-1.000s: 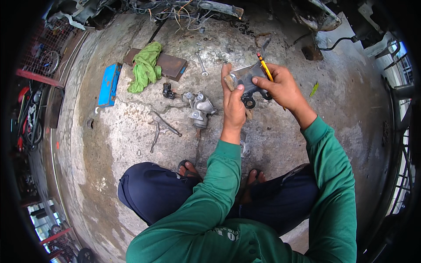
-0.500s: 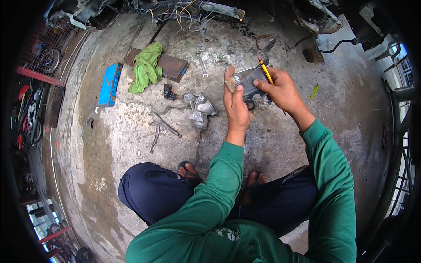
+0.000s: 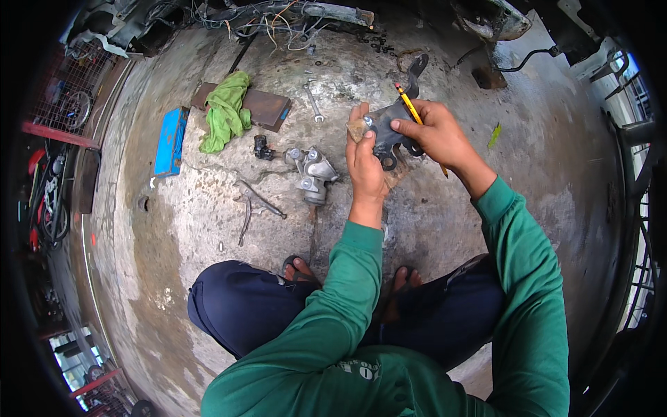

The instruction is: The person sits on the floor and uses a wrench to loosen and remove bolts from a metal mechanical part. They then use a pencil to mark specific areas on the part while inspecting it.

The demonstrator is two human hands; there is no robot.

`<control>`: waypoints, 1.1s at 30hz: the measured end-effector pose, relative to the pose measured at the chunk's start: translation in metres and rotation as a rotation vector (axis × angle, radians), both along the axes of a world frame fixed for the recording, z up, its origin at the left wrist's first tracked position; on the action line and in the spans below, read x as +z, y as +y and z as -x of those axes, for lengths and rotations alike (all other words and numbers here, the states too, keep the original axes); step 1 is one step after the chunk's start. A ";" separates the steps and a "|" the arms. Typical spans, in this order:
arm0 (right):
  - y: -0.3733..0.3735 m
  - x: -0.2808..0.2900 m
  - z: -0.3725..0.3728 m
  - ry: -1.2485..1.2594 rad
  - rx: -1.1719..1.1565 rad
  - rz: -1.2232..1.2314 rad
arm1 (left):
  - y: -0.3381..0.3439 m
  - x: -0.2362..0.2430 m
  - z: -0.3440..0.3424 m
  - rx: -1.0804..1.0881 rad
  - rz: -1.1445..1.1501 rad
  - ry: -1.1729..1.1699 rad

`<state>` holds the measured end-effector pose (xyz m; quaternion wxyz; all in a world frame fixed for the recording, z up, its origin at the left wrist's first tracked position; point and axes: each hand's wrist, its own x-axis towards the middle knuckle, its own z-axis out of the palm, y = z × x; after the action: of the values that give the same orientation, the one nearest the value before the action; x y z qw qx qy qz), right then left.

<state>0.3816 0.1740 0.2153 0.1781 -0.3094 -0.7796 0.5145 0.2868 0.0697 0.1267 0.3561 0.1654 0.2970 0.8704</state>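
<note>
A dark metal bracket [image 3: 387, 118] with a curved arm and round eyelets is held up between my two hands. My left hand [image 3: 367, 170] grips its left end, the thumb pressed near a shiny bolt-like spot [image 3: 368, 121]. In the same grip is a brown piece like cardboard [image 3: 357, 130], with more brown material showing below the bracket. My right hand [image 3: 441, 139] is closed on the bracket's right side, thumb on top. A yellow pencil [image 3: 410, 104] is also tucked in that hand, its red eraser end pointing up.
On the concrete floor lie a silver metal housing [image 3: 310, 170], pliers [image 3: 246, 212], a wrench [image 3: 315, 104], a green cloth [image 3: 228, 115] over a brown flat block [image 3: 267, 108], and a blue case [image 3: 171, 142]. Loose wires [image 3: 285, 24] hang from vehicle parts at the far edge.
The bracket has tilted in my hands, so more of its face and curved arm shows. Both hands keep their hold. The whole view has shifted slightly.
</note>
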 end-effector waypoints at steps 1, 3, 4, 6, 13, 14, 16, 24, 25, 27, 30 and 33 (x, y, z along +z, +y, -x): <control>0.000 -0.001 0.000 0.006 0.002 0.018 | 0.001 -0.001 -0.001 -0.001 0.002 -0.001; -0.001 -0.001 -0.001 0.011 0.004 0.059 | 0.002 -0.003 -0.003 -0.001 0.005 -0.004; -0.001 0.001 0.000 0.009 0.004 0.082 | 0.002 -0.005 -0.002 -0.010 0.006 0.005; -0.002 0.001 0.000 0.013 0.005 0.116 | 0.002 -0.006 -0.001 -0.025 0.007 0.022; -0.007 -0.003 0.002 0.026 0.001 0.170 | 0.000 -0.005 -0.003 -0.017 -0.015 0.002; -0.007 -0.003 0.002 0.011 0.000 0.178 | 0.000 -0.007 -0.003 -0.014 -0.008 0.001; -0.001 -0.009 0.001 0.021 0.026 0.160 | 0.001 -0.005 -0.004 -0.034 -0.007 -0.010; -0.006 -0.003 0.004 -0.017 0.005 0.060 | -0.005 0.007 -0.010 -0.090 -0.041 -0.064; -0.005 -0.005 0.005 -0.010 0.013 0.036 | -0.004 0.005 -0.010 -0.098 -0.041 -0.084; -0.003 -0.008 0.005 0.004 0.031 -0.012 | -0.003 0.004 -0.011 -0.112 -0.042 -0.124; -0.004 -0.008 0.005 0.029 0.011 -0.038 | -0.004 0.009 -0.015 -0.129 -0.076 -0.189; -0.006 -0.006 0.004 0.000 0.021 -0.076 | -0.005 0.008 -0.015 -0.135 -0.078 -0.176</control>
<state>0.3771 0.1680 0.2089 0.1845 -0.2943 -0.8018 0.4864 0.3018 0.0648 0.1345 0.4319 0.1217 0.2189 0.8665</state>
